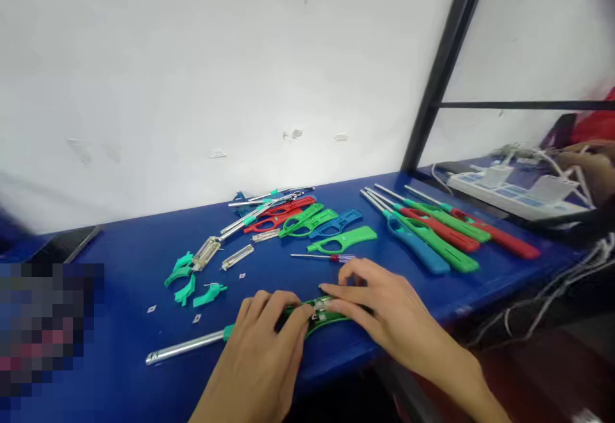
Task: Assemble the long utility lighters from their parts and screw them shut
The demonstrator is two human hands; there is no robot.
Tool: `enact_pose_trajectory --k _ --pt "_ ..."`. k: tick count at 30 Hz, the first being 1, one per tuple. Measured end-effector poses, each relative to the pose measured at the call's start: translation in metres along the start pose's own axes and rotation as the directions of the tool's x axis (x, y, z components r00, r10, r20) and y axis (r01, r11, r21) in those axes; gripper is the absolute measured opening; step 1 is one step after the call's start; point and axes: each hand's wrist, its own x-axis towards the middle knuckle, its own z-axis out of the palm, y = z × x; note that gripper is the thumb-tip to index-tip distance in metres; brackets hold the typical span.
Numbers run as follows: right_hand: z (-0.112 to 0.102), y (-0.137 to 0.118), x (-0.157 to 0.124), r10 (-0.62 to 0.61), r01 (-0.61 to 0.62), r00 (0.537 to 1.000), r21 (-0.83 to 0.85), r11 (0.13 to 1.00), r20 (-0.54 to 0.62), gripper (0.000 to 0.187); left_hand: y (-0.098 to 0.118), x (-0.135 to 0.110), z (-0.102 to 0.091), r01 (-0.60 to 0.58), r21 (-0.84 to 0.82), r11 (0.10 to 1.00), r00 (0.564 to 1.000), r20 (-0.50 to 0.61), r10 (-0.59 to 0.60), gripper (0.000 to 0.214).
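A green long-nosed lighter (pixel 192 345) lies on the blue table (pixel 120 269) near the front edge, its metal tube pointing left. My left hand (pixel 262 346) rests on its green body, fingers curled down over it. My right hand (pixel 375 304) presses on the same body from the right, fingertips pinched at a small clear part (pixel 321 307) in the middle. A small screwdriver (pixel 321 257) lies just beyond my right hand.
Loose green, red and blue handle shells (pixel 317 221), metal tubes and small teal triggers (pixel 189 279) lie mid-table. Several assembled lighters (pixel 432 231) lie at the right. A power strip (pixel 514 192) and another person's hand (pixel 589 163) are far right. A phone (pixel 65 243) lies at left.
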Motion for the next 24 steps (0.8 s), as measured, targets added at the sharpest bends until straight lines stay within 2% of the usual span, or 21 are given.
enact_pose_trajectory --k 4,7,9,14,20,24 --pt "-0.014 0.003 0.004 0.005 0.004 0.993 0.078 0.997 -0.114 0.040 0.000 0.004 -0.001 0.003 -0.003 1.000 1.000 -0.022 -0.003 0.038" --pt "-0.033 0.025 0.015 0.000 -0.012 0.974 -0.051 0.999 -0.225 0.038 0.000 0.004 -0.001 0.001 -0.013 1.000 1.000 -0.030 -0.002 0.039" --pt "-0.044 0.044 0.024 0.010 -0.036 0.988 -0.164 0.986 -0.155 0.038 -0.001 0.003 -0.001 -0.003 -0.004 1.000 0.999 -0.033 0.003 0.041" --pt "-0.049 0.080 0.035 -0.005 0.001 1.000 -0.181 0.984 -0.021 0.038 -0.001 0.003 0.000 0.006 -0.012 1.000 0.999 -0.047 -0.006 0.038" --pt "-0.041 0.079 0.029 0.017 -0.020 0.999 -0.099 0.995 -0.033 0.035 0.000 0.002 0.000 0.029 -0.032 0.999 0.998 -0.058 -0.030 0.034" --pt "-0.045 0.069 0.026 0.040 -0.043 0.994 -0.021 0.999 -0.101 0.033 -0.001 0.003 -0.003 0.022 -0.064 0.998 0.994 -0.104 -0.029 0.031"
